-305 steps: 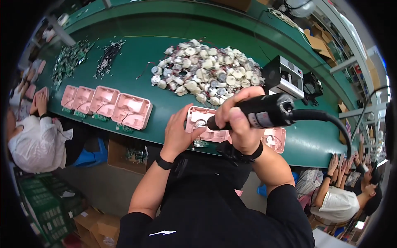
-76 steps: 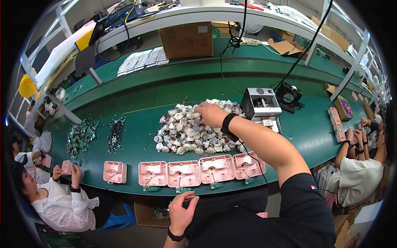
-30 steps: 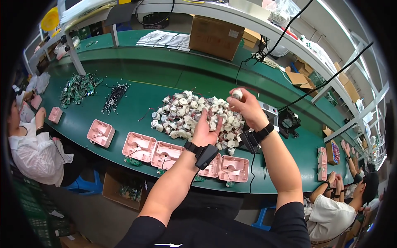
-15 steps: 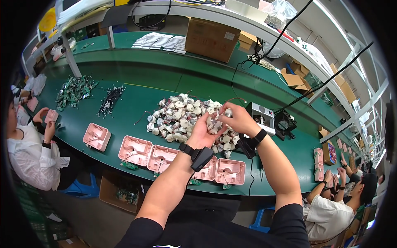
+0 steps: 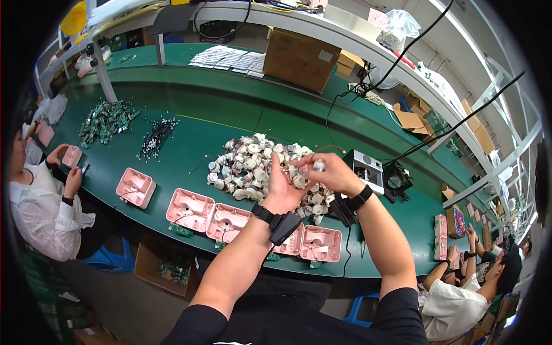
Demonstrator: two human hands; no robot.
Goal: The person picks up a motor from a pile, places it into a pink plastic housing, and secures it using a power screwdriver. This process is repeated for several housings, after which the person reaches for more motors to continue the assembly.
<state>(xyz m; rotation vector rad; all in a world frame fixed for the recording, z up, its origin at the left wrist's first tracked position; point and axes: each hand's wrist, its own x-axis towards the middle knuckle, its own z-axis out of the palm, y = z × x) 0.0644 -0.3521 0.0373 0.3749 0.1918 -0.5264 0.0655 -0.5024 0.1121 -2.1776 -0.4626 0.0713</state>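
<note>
A heap of small motors with white round caps (image 5: 244, 164) lies on the green bench in front of me. Over its right part is my left hand (image 5: 283, 188), palm turned up and thumb stretched away from the fingers. White-capped parts show at its fingertips; whether they rest in the hand or in the heap behind, I cannot tell. Close beside it, my right hand (image 5: 339, 175) is closed on a small motor (image 5: 318, 165) with a silvery-white end. A thin red wire arcs above this hand. Both wrists wear black straps with dark modules.
Pink plastic housings (image 5: 320, 242) line the near edge, small green boards beside them. Green circuit boards (image 5: 108, 123) and black cables (image 5: 155, 140) are piled left. A grey-black device (image 5: 367, 171) stands right of the heap. Co-workers sit at both sides; a cardboard box (image 5: 299, 57) stands behind.
My left hand has opened wider, showing more palm and a raised thumb. The right hand, still holding the motor, has turned and shifted slightly lower. The whole view has shifted a little.
</note>
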